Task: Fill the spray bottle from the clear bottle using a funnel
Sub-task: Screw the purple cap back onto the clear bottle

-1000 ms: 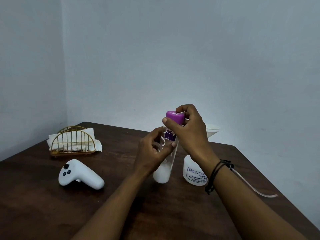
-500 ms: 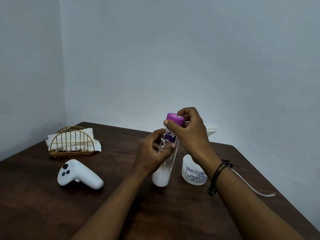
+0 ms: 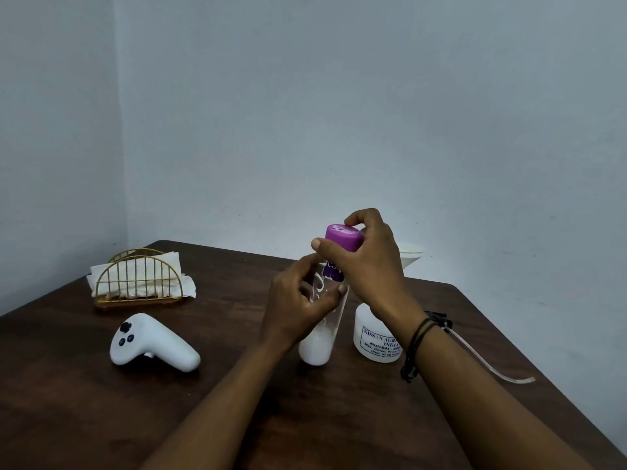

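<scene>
The clear bottle [image 3: 322, 329] stands slightly tilted near the middle of the worktop [image 3: 101, 401], steadied by the left hand [image 3: 298, 307] curled round its body so the right hand [image 3: 366, 262] can pinch and apparently twist its purple cap [image 3: 342, 237]. Just beside it toward the right edge waits the white spray bottle [image 3: 375, 337], with the funnel [image 3: 411, 254] behind, ready for pouring.
</scene>
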Tool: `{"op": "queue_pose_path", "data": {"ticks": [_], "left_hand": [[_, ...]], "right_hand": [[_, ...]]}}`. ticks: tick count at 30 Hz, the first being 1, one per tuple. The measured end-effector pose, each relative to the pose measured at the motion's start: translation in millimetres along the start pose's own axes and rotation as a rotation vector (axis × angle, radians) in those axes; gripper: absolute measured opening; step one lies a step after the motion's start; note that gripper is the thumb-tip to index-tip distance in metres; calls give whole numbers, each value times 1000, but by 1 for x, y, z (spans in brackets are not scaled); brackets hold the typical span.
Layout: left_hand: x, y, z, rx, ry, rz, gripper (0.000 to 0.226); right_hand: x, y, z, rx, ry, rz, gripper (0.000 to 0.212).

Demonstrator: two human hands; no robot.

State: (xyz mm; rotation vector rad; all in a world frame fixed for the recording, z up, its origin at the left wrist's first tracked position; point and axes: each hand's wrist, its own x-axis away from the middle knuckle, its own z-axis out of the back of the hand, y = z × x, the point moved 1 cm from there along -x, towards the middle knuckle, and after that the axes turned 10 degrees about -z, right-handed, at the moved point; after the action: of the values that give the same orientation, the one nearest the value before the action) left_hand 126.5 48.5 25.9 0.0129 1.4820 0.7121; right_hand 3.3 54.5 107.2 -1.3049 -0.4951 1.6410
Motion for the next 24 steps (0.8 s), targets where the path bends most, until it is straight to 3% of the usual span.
{"op": "queue_pose_path", "data": {"ticks": [3,6,11,14,19,24], "left_hand": [[1,1,-1,-8,-4,9,59],[0,0,0,-8,12,14,61],[-2,2,1,3,47,17,58],[-2,0,2,2,60,8,61],[-2,-2,2,-3,73,-4,56],[-1,0,2,-19,86,-40,49]], "right_hand": [[0,1,1,-3,33,-13,47],[0,1,2,-180,20,-74,31],[5,0,1,-318,90,-76,33],[7,1,-3,-388,-7,-130,42],[8,-2,-1,-318,90,-65,35],[9,-3,-4,-246,8,-109,44]]}}
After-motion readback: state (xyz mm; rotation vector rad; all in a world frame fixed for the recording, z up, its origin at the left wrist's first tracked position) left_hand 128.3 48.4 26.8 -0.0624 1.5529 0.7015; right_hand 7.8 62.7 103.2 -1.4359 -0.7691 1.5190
